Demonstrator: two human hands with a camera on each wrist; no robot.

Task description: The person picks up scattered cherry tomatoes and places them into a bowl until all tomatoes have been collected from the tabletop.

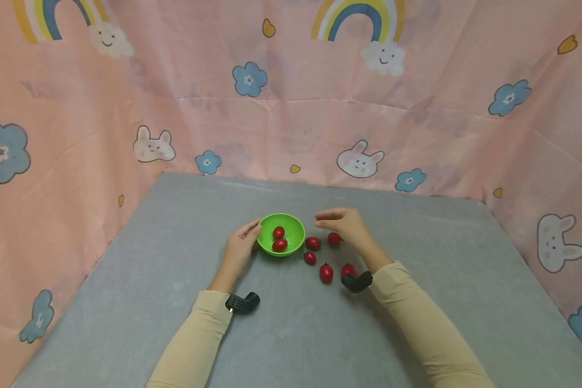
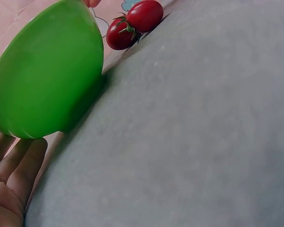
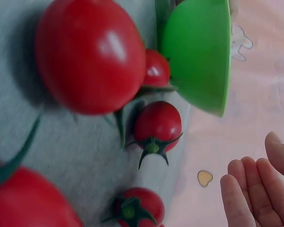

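A green bowl (image 1: 297, 237) stands on the grey table with two small red tomatoes (image 1: 279, 245) inside it. At its left side, my left hand (image 1: 238, 248) holds the bowl by the rim, and its fingers (image 2: 31, 163) touch the outer wall. Over the table right of the bowl hovers my right hand (image 1: 344, 223), with nothing seen between its thumb and fairly straight fingers (image 3: 262, 198). Several more tomatoes lie below and beside it, among them one tomato (image 1: 326, 273) nearer the front and another tomato (image 1: 312, 243) close to the bowl.
The grey table (image 1: 174, 242) reaches back to a pink curtain (image 1: 291, 129) printed with rainbows, rabbits and flowers. A black wrist camera (image 1: 357, 282) on the right arm partly covers one tomato (image 1: 348, 269) in the head view.
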